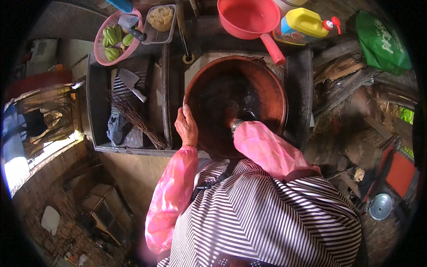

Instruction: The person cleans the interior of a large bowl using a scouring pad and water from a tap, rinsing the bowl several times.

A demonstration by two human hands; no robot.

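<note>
A large round reddish-brown pot (275,90) with a dark inside stands in the right basin of a sink, straight before me. My left hand (186,126) grips the pot's left rim, thumb along the edge. My right hand (232,124) reaches down into the pot; it is blurred and mostly hidden in shadow and behind the pink sleeve, so what its fingers do cannot be told. Shiny glints, apparently on water, lie beside it. A bracelet or watch (236,126) shows at that wrist.
The left basin holds a twig whisk (133,116), a metal scraper (130,80) and a grey-blue cloth (115,130). Behind are a pink basket (96,50) of chayotes, a container (160,41) with a scrubber, a red dipper (248,16) and a yellow jug (305,25).
</note>
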